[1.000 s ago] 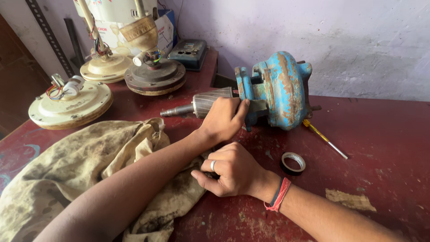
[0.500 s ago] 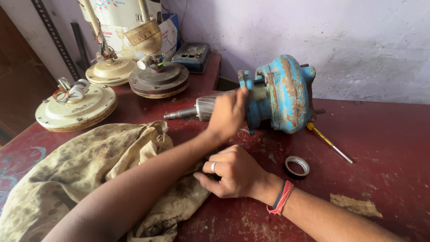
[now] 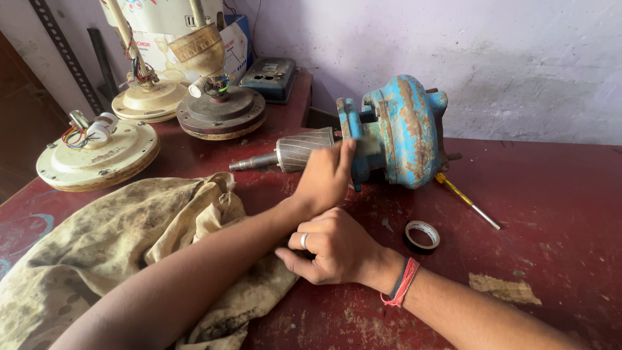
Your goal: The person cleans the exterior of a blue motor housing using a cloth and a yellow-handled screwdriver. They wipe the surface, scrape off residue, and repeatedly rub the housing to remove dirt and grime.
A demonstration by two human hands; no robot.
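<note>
A blue, rust-stained pump housing (image 3: pixel 398 133) lies on its side on the dark red table (image 3: pixel 551 214). A grey ribbed rotor (image 3: pixel 303 149) with a steel shaft sticks out of it to the left. My left hand (image 3: pixel 327 176) reaches across and is wrapped over the rotor where it enters the housing. My right hand (image 3: pixel 330 249), with a ring and red wrist threads, rests with curled fingers at the edge of a dirty beige cloth (image 3: pixel 123 253). Whether it holds anything is hidden.
A roll of black tape (image 3: pixel 422 234) and a yellow-handled screwdriver (image 3: pixel 466 199) lie right of my hands. Cream ceiling fan motors (image 3: pixel 97 155) (image 3: pixel 149 97) and a brown one (image 3: pixel 220 111) stand at the back left, with a grey box (image 3: pixel 272 78) behind.
My left hand has shifted slightly on the rotor, staying at the housing's mouth. My right hand has kept its place by the cloth.
</note>
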